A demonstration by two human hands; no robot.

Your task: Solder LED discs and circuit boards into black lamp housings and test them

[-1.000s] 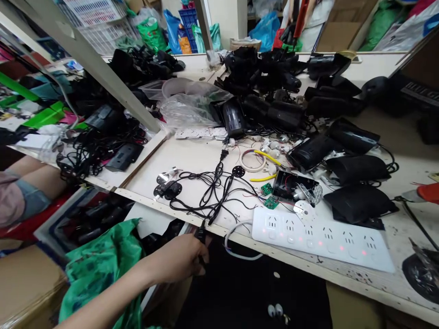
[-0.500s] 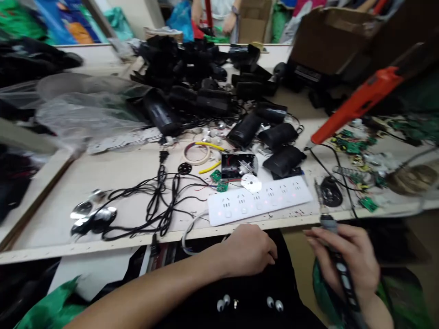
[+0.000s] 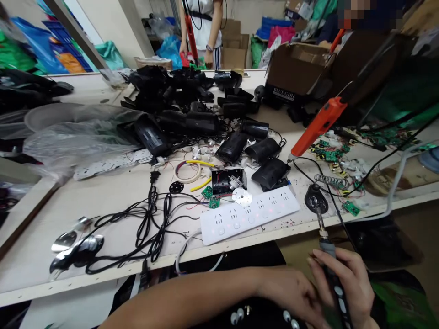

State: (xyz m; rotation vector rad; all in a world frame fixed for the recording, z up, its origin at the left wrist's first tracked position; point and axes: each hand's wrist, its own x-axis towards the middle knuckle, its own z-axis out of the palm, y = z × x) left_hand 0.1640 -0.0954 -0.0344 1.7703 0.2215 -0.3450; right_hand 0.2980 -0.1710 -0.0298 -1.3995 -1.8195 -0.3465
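My right hand [image 3: 350, 283] is wrapped round the dark handle of a soldering iron [image 3: 329, 248], which points away from me. Its metal tip reaches a small black lump or dish, perhaps flux [image 3: 313, 197], near the table's front edge. My left hand [image 3: 295, 292] is low in front of my body, beside the iron's handle; its fingers curl down, and anything in them is hidden. A white power strip [image 3: 248, 214] lies ahead of both hands. Behind it sit an opened black housing [image 3: 222, 183], a white disc [image 3: 242, 197] and small green circuit boards [image 3: 214, 202].
An orange tool [image 3: 318, 128] hangs above the right side. Black housings [image 3: 185, 121] are heaped at the back, by a cardboard box [image 3: 295, 73]. Black cords [image 3: 151, 219] and shiny metal pieces [image 3: 68, 240] lie at left; a spring [image 3: 331, 181] at right. Across the table stands a person [image 3: 202, 27].
The view has tilted up and shifted right. My left hand has moved right, close to the soldering iron's handle. The iron's tip has come onto the black lump or dish.
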